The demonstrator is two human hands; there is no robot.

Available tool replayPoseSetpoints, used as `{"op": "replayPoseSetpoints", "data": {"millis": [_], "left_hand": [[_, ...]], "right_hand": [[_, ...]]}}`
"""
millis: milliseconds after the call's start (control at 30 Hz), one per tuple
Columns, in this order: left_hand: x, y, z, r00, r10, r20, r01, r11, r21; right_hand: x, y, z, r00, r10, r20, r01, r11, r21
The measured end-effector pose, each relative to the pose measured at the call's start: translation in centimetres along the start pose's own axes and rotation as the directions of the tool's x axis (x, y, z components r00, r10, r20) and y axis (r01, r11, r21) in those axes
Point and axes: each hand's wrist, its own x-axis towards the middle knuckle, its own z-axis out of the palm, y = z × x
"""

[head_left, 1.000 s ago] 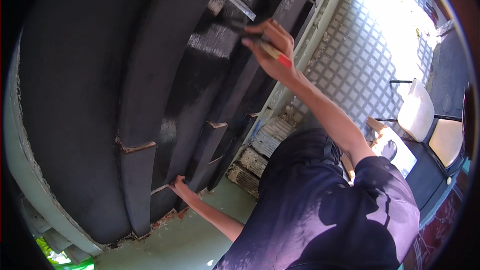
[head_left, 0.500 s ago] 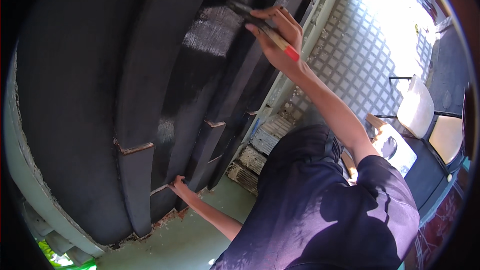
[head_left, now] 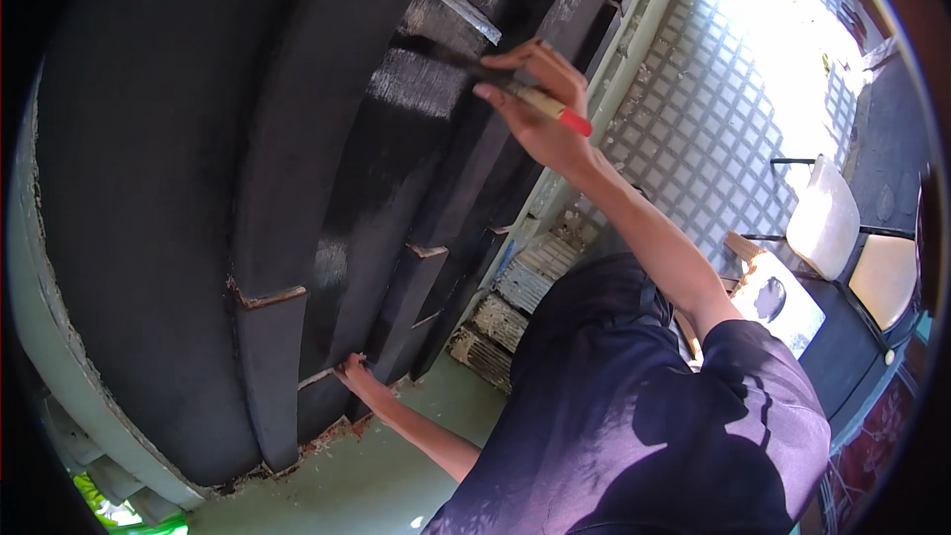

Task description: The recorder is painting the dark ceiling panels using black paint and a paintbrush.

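My right hand (head_left: 543,89) grips a paintbrush (head_left: 535,97) with a pale wooden handle and red end. The brush's dark bristles (head_left: 414,43) touch a black-painted wooden door (head_left: 287,139) with raised rails, just beside a shiny, thinly coated grey patch (head_left: 416,82). Just above the brush, a pale bare edge (head_left: 462,5) shows across the recessed panel. Lower on the door, my left hand (head_left: 354,370) is curled at a pale ledge (head_left: 317,376) by a rail; its fingertips are small and partly hidden.
Pale green wall or floor (head_left: 416,466) borders the door's lower end. Ribbed, worn blocks (head_left: 525,277) lie beside my legs. To the right are sunlit patterned floor tiles (head_left: 684,129), a chair (head_left: 827,213) with pale parts, and a white board (head_left: 788,302).
My right hand and the brush have moved slightly down and left along the panel, uncovering the pale edge above. My left hand has stayed at the ledge.
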Motion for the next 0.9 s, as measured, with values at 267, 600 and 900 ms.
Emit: {"op": "replayPoseSetpoints", "data": {"millis": [267,600,900], "left_hand": [[0.1,0.2,0.1,0.998,0.019,0.054,-0.018,1.0,-0.023],[-0.6,1.2,0.9,0.999,0.003,0.036,-0.005,0.999,0.049],[-1.0,1.0,1.2,0.996,0.07,0.052,-0.07,0.998,-0.005]], "right_hand": [[0.5,-0.7,1.7,0.994,-0.021,-0.104,0.017,0.999,-0.032],[0.7,-0.1,1.9,0.992,-0.041,-0.116,0.05,0.996,0.073],[-0.6,-2.0,3.0,0.983,-0.146,-0.111,0.146,0.989,-0.01]]}}
